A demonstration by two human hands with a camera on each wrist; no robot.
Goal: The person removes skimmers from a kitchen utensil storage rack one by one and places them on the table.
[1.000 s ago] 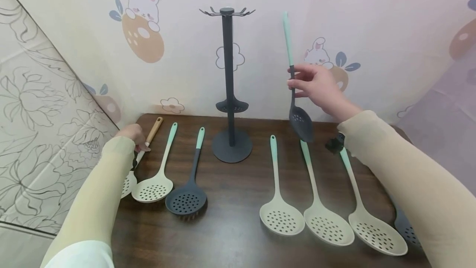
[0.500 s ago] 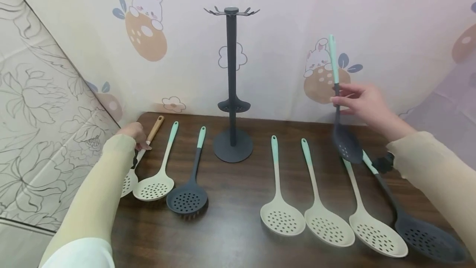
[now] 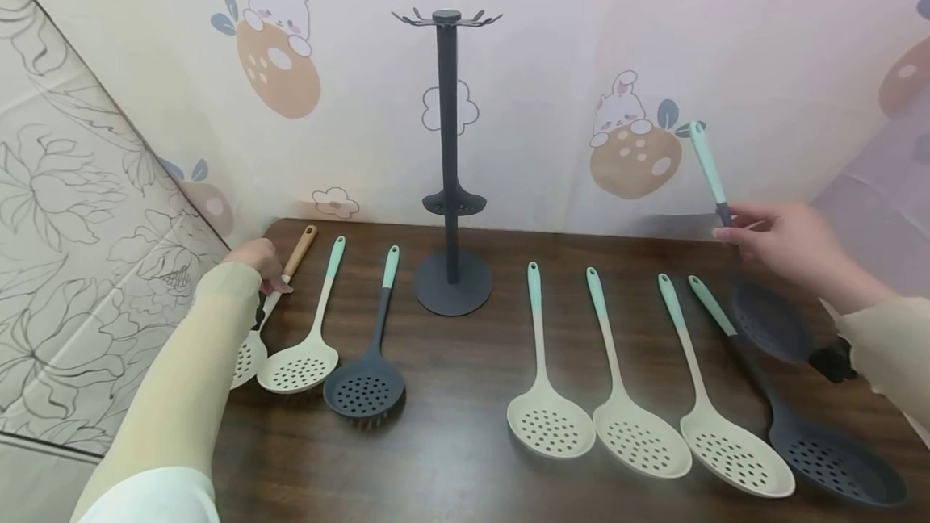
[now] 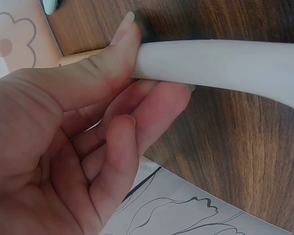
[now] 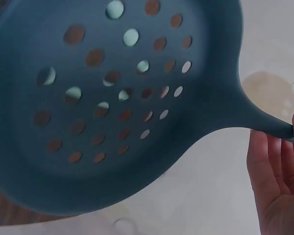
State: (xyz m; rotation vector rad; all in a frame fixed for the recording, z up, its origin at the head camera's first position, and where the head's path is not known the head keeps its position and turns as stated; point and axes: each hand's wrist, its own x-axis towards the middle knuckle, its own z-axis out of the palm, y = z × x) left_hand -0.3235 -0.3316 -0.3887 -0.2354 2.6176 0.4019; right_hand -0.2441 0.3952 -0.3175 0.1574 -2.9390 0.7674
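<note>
On the left, my left hand (image 3: 256, 261) pinches the white neck of a slotted skimmer (image 4: 210, 63) between thumb and fingers, just below its wooden handle (image 3: 299, 251). Its perforated head lies partly behind my sleeve. My right hand (image 3: 792, 250) holds a dark skimmer (image 5: 201, 105) by its neck, below the mint handle (image 3: 707, 164). That handle points up and to the left. The dark bowl hangs low over the table's right side, close to the handle of another dark skimmer (image 3: 835, 458) lying there.
A dark utensil stand (image 3: 448, 135) with hooks on top rises at the back middle, a dark skimmer (image 3: 472, 202) behind its pole. White (image 3: 298, 370) and dark (image 3: 363, 388) skimmers lie left. Several white skimmers (image 3: 550, 426) lie right of centre. A patterned cloth wall (image 3: 538, 144) backs the table.
My right hand has carried the dark skimmer rightward and down, from beside the stand to the table's right side. The left hand keeps its pinch in place.
</note>
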